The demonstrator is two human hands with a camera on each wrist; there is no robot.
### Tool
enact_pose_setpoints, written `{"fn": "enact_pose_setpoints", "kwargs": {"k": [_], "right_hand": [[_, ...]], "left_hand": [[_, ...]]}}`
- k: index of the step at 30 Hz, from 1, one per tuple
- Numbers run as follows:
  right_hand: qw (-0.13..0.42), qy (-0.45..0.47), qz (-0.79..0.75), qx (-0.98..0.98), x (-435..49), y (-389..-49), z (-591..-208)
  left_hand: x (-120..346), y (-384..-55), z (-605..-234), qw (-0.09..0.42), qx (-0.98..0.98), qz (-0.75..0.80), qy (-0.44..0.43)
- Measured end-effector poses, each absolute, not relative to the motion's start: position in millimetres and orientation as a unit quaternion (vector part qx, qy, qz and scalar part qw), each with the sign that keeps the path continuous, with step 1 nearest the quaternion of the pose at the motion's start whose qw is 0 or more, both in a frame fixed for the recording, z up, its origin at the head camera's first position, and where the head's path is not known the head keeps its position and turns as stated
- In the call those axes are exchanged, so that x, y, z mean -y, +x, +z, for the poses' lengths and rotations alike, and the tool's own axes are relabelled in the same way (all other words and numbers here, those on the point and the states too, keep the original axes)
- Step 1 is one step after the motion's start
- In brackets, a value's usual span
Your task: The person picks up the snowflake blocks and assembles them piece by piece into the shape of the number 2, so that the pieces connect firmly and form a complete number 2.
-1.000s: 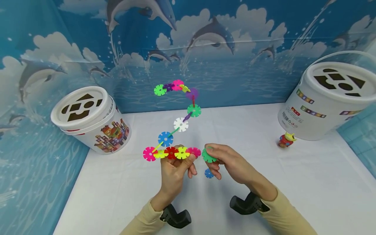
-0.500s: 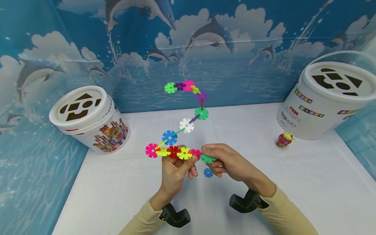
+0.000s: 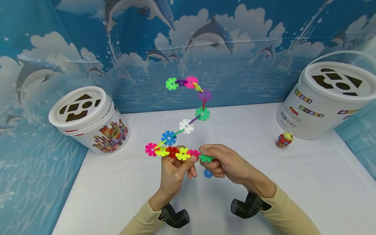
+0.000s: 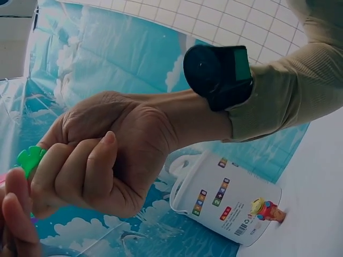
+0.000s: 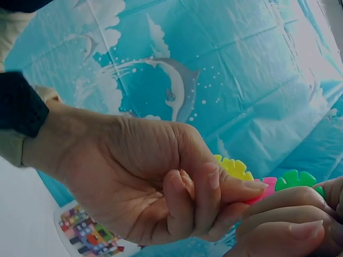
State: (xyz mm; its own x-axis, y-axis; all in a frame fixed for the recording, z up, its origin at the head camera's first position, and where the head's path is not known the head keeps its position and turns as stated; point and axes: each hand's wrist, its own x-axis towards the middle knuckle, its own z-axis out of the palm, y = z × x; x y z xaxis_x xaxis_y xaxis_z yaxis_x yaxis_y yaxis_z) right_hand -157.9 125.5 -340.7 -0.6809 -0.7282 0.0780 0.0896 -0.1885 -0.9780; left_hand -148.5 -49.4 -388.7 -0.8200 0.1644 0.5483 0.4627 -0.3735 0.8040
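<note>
A chain of colourful notched snowflake discs (image 3: 182, 154) hangs in the air above the table in the head view. My left hand (image 3: 173, 174) pinches it near its right end, by the pink disc (image 3: 193, 152). My right hand (image 3: 230, 164) pinches a green disc (image 3: 206, 158), whose left edge meets that pink disc. From the left wrist, the green disc (image 4: 31, 158) pokes out above the right hand's curled fingers. The right wrist view has the left thumb on the pink disc (image 5: 266, 187), with the green disc (image 5: 295, 180) beside it.
A single blue disc (image 3: 208, 173) lies on the white table, partly behind the right hand. Lidded white buckets stand at left (image 3: 91, 120) and right (image 3: 326, 98). A small red and yellow toy figure (image 3: 285, 139) stands by the right bucket. A dolphin-print cloth (image 3: 141, 65) backs the table.
My right hand has brought the green disc leftward against the chain's pink end disc, and its fingers have curled in. The chain's far part has swung to the right.
</note>
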Motion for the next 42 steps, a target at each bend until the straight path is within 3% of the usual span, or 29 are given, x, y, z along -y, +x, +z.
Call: {"fn": "enact_pose_setpoints", "kwargs": {"k": [13, 21, 30, 42], "right_hand": [[0.297, -0.279, -0.727, -0.552, -126.6, -161.7, -348.8], [0.246, -0.298, -0.704, -0.596, -124.2, -160.6, -351.5], [0.207, -0.214, -0.73, -0.615, -125.6, -157.0, -351.2], [0.17, -0.218, -0.676, -0.683, -119.3, -151.7, -343.3]], "left_hand": [[50.6, -149.4, -389.8, 0.096, 0.564, -0.768, -0.287], [50.3, -148.3, -390.1, 0.082, 0.566, -0.779, -0.258], [45.7, -147.6, -391.3, 0.123, 0.574, -0.768, -0.257], [47.4, -147.1, -389.8, 0.111, 0.57, -0.775, -0.251]]}}
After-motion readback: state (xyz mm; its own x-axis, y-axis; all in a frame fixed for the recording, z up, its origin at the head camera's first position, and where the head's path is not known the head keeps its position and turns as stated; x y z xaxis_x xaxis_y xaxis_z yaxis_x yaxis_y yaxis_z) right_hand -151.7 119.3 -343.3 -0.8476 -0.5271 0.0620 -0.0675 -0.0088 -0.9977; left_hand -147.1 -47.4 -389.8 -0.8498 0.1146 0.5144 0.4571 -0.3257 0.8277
